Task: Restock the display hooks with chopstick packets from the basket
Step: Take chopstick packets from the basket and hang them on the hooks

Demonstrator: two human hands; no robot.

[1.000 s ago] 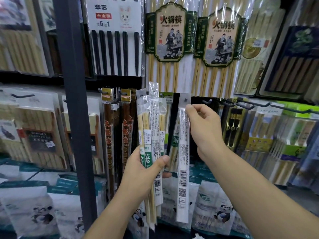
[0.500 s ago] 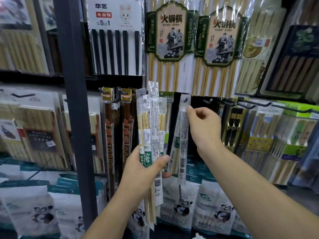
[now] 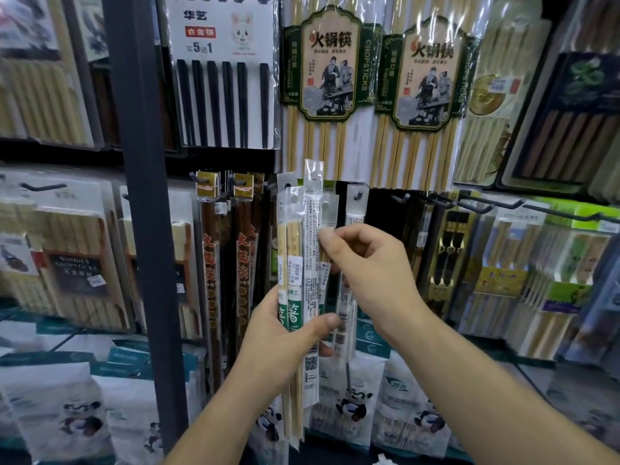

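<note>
Restocking a shop's chopstick wall, I am, by my reading, at the step of drawing one packet out of my handful. The next move calls for sliding it free without dragging its neighbours, then lining its punched hole up with a hook tip and pushing it on.

At far left a dark upright post [image 3: 141,229] cuts the view, with brown chopstick packets [image 3: 209,263] hanging just beside it. My left hand [image 3: 285,337] grips the bundle of chopstick packets [image 3: 312,209] upright by its lower half, thumb laid across the front and fingers curled round the back. My right hand [image 3: 372,273] reaches in at the bundle's right edge. Its fingertips [image 3: 327,234] are closed in a narrow pinch on the next packet [image 3: 330,213], just below the clear header, and the remaining fingers are loosely curled and hold nothing.

Just right of the bundle, one white packet [image 3: 355,213] hangs from a display hook [image 3: 358,195], partly hidden behind my right hand. Further right, several bare hooks [image 3: 483,204] jut out over boxed sets. The basket is out of view.
</note>
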